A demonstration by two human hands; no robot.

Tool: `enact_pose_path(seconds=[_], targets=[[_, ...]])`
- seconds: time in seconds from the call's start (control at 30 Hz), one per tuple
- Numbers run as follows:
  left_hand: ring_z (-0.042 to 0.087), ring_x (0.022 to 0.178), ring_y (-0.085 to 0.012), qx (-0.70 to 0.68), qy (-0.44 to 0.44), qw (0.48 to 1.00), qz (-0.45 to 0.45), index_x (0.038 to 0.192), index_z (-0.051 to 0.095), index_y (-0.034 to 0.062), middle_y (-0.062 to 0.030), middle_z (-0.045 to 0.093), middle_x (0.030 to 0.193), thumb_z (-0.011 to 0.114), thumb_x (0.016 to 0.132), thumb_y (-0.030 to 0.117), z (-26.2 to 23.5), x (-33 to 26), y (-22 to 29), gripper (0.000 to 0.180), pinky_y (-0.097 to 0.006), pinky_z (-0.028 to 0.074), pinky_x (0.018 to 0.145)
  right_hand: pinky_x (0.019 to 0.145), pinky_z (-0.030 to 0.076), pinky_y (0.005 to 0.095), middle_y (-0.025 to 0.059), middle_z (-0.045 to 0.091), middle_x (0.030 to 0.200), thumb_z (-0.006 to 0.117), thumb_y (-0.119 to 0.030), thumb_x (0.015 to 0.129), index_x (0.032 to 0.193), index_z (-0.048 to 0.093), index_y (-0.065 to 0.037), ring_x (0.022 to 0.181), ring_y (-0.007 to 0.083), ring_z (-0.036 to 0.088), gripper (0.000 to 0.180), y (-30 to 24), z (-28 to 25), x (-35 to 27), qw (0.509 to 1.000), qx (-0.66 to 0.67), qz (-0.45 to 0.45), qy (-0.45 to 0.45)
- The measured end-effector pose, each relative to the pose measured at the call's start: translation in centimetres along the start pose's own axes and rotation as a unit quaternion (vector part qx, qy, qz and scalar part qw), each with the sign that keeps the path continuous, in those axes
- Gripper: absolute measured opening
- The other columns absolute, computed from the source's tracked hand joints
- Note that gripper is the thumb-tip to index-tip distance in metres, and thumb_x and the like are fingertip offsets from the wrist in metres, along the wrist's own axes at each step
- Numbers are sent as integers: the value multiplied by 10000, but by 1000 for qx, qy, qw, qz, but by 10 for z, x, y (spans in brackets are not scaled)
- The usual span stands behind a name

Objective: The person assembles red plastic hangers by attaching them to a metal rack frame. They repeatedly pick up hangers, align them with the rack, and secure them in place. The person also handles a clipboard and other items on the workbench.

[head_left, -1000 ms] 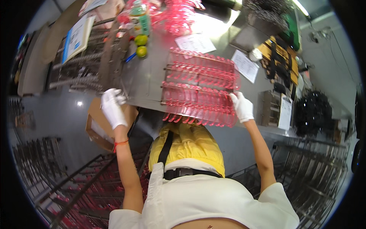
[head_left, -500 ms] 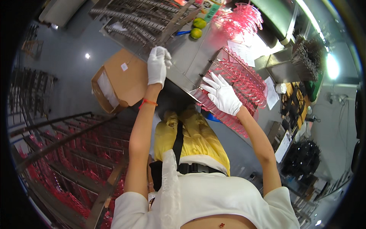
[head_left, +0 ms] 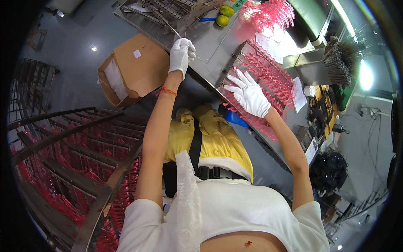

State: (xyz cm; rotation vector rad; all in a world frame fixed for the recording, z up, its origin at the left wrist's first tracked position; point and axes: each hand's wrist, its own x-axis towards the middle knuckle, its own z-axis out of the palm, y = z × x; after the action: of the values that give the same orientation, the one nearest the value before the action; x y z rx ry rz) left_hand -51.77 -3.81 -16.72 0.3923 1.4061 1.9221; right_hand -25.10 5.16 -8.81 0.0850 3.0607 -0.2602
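Grey desk (head_left: 218, 46) runs across the far side. Left hand (head_left: 181, 54) is clamped on a thin metal rod (head_left: 172, 30) at its near edge. Right hand (head_left: 248, 95), fingers spread, lies flat on the red-hooked rack (head_left: 268, 75) to the right.

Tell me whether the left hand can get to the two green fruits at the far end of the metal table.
Probably yes: the left hand is at the metal table, holding a thin rod, and only bare tabletop shows before the green fruits. It would need stretching.
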Motion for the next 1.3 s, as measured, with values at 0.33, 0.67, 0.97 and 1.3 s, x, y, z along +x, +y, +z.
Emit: enact_pose_path(seconds=[0.33,0.67,0.97,1.3], targets=[[520,533,-94,-15,67,995,-71,843,536,91,-28,578,714,392,1035,239,-14,-8,-12,282,-224,438,506,1145,274,478,132,406,1478,512,-182,912,1371,491,-80,1391,387,313,471,11,2,-3,998,19,30,47],[665,656,-209,-13,44,987,-155,910,534,47,-131,660,817,403,1022,207,-9,-40,-40,235,-308,584,610,1153,249,484,159,368,1495,520,-263,920,1410,438,-78,1394,390,307,531,10,3,-2,999,-23,21,23],[660,644,-179,29,-3,977,-212,916,565,65,-120,689,885,453,1011,211,7,-57,-42,207,-277,562,585,1186,199,471,113,356,1516,496,-294,934,1440,404,-110,1430,337,270,547,25,4,-19,999,-36,3,21],[523,450,-102,130,-28,960,-248,846,561,73,-42,599,661,519,978,296,37,-80,-58,263,-231,399,397,1185,222,439,121,359,1513,485,-298,953,1429,404,-74,1422,335,285,533,28,4,-45,999,6,33,20]])
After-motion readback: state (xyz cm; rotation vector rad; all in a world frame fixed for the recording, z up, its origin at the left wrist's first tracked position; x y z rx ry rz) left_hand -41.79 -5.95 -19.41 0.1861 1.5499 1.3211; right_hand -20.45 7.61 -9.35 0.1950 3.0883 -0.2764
